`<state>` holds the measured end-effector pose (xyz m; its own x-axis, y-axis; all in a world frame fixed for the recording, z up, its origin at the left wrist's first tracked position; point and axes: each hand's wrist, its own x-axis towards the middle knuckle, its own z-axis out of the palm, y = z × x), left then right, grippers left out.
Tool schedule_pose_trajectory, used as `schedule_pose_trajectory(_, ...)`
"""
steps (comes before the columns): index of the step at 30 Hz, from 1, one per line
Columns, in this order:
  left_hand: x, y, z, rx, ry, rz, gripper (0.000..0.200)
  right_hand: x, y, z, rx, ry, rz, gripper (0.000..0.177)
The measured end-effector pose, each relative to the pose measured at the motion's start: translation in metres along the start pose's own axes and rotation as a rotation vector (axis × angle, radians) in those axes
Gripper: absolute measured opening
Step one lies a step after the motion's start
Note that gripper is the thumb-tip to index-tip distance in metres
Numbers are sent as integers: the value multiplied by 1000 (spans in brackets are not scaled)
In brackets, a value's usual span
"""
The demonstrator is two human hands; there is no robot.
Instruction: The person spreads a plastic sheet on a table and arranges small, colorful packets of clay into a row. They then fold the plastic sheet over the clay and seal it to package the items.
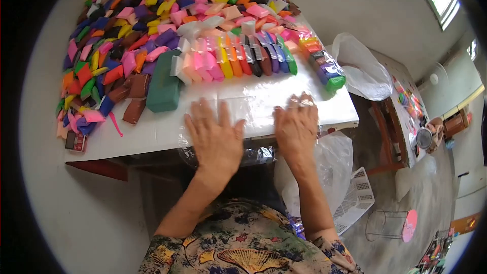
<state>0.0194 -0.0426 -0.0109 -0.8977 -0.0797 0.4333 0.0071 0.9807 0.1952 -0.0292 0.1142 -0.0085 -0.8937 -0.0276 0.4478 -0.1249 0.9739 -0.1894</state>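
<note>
A clear plastic bag (pixel 252 113) lies flat at the front edge of the white table, its lower part hanging over. My left hand (pixel 215 136) presses on the bag's left side with fingers spread. On its right side, my right hand (pixel 298 128) lies palm down, fingers stretched out. Just beyond both hands, small wrapped packets (pixel 234 62) stand in a row sorted by colour, from pink through yellow, red and brown to green. A dark green block (pixel 165 84) borders the row on the left. To the right sits a filled clear bag of coloured packets (pixel 324 68).
Loose coloured packets (pixel 127 25) are heaped across the back and left. A small phone-like device (pixel 76 142) lies at the left corner. A large plastic bag (pixel 361 66) hangs off the right side. A white basket (pixel 357 200) and pink stool (pixel 409 226) stand below right.
</note>
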Motion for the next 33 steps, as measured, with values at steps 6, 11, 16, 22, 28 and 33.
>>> schedule_pose_trajectory(6, -2, -11, 7, 28, 147, -55, 62, -17, 3, 5, 31, 62, -78, 56)
schedule_pose_trajectory(11, 7, -18, 6, 61, 92, 64, 71, -13, -3, -4, 5, -27, -219, 64)
schedule_pose_trajectory(16, 0, -25, 6, -44, 108, -68, 74, -12, 9, 0, 25, -54, -98, 82)
schedule_pose_trajectory(22, -1, -15, -6, 9, 62, -38, 69, -9, 5, -8, 35, -42, -175, 73)
schedule_pose_trajectory(28, 5, 2, -12, -201, -55, 290, 55, -5, 7, -8, 123, -93, -315, 62)
schedule_pose_trajectory(33, 20, -11, 10, -155, -44, 233, 58, -5, 15, -2, 107, -13, -294, 74)
